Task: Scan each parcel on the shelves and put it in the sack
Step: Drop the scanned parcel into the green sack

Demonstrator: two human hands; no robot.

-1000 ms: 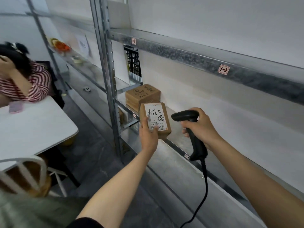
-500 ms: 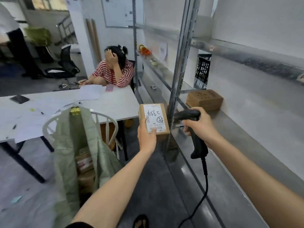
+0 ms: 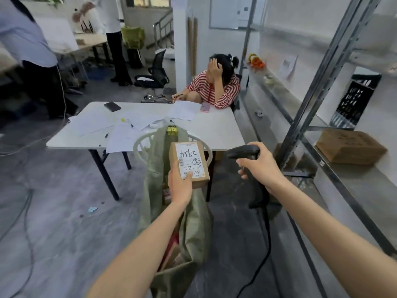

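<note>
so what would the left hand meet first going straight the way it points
Probably the green sack, hung on the white chair, just past the parcel the left hand holds; depth unclear.

Body in view: two forearms and both hands only. The left hand [image 3: 180, 186] is bare; the right hand [image 3: 260, 166] is bare. Both forearms are uncovered from wrist to frame edge, slender and smooth in outline. Wide-angle lens swells the right forearm near the lower right corner.

Handwritten 2954 upside down on parcel [image 3: 190, 166] label [image 3: 188, 159], circled digit, small print unclear
</note>
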